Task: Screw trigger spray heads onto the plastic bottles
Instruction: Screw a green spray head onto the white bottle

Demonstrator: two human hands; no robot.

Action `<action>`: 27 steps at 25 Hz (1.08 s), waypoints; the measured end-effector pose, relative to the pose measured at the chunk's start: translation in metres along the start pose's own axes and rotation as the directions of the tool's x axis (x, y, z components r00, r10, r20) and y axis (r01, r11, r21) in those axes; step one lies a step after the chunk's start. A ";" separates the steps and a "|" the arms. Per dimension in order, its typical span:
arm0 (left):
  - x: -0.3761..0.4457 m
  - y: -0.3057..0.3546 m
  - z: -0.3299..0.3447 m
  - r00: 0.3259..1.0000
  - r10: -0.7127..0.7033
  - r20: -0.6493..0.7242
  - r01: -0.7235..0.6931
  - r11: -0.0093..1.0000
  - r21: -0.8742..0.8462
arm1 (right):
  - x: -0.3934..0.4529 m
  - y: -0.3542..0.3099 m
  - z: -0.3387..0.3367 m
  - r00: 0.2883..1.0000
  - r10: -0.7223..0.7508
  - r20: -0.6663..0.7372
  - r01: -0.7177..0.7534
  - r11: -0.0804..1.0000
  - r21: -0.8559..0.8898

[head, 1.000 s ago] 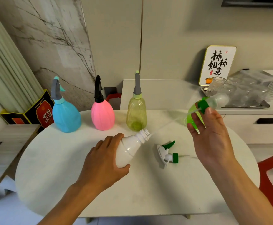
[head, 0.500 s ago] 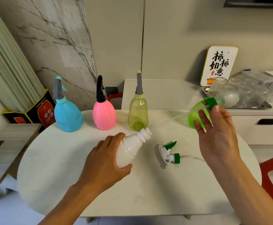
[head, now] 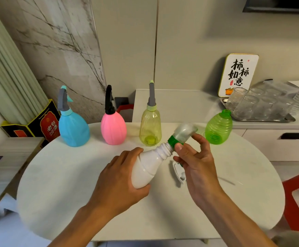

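— What have the hands got, from where you stand?

— The left hand [head: 120,177] is wrapped around the belly of a white bottle [head: 149,166], held tilted with its neck pointing up and away. The right hand [head: 195,161] pinches a spray head [head: 182,133] by its green collar, thumb and fingers closed on it, and that collar sits right at the bottle's threaded mouth.

— Anything loose on the tabletop [head: 74,202]?

— Just under the right hand lies a second spray head [head: 178,172], white, partly hidden by the fingers. Beyond that hand, a green bottle [head: 219,129] stands upright with its mouth bare.

— And further back?

— Past the left hand, three bottles stand in a row, each already capped: a blue bottle [head: 73,130], a pink bottle [head: 113,129] and a yellow bottle [head: 150,129]. Behind the green one, a tray of glasses [head: 257,106] rests on a counter, with a sign [head: 238,74] against the wall.
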State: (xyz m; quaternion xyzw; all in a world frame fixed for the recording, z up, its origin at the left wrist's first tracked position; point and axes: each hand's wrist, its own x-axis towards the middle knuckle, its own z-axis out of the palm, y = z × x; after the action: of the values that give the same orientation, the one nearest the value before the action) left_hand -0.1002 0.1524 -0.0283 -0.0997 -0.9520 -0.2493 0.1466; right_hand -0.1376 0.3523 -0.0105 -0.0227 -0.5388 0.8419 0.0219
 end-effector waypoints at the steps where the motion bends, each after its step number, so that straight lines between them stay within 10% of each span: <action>1: 0.000 -0.001 -0.001 1.000 -0.003 -0.004 0.003 1.000 -0.006 | -0.001 0.002 0.001 0.999 0.015 0.040 -0.014 0.999 -0.029; 10: -0.001 -0.006 -0.010 0.999 0.032 -0.023 -0.028 0.987 0.160 | 0.004 -0.010 -0.005 0.964 0.007 0.264 0.072 0.956 -0.285; 14: -0.001 -0.011 -0.013 0.998 0.066 -0.001 -0.063 0.965 0.256 | 0.012 -0.018 -0.021 0.931 -0.243 0.272 0.347 0.354 -0.869; 23: -0.003 -0.016 -0.023 0.983 0.095 0.160 -0.108 0.991 0.075 | 0.018 -0.032 -0.033 0.624 -0.251 0.740 0.776 0.090 -0.624; 27: -0.004 -0.021 -0.020 0.965 0.081 0.249 -0.101 0.992 0.070 | 0.009 -0.021 -0.025 0.628 -0.066 0.776 0.768 0.215 -0.603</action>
State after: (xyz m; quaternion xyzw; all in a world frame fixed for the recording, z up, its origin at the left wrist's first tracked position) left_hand -0.0971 0.1236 -0.0224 -0.1674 -0.9667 -0.1890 0.0427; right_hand -0.1445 0.3842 -0.0024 0.3964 -0.8634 0.3019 0.0788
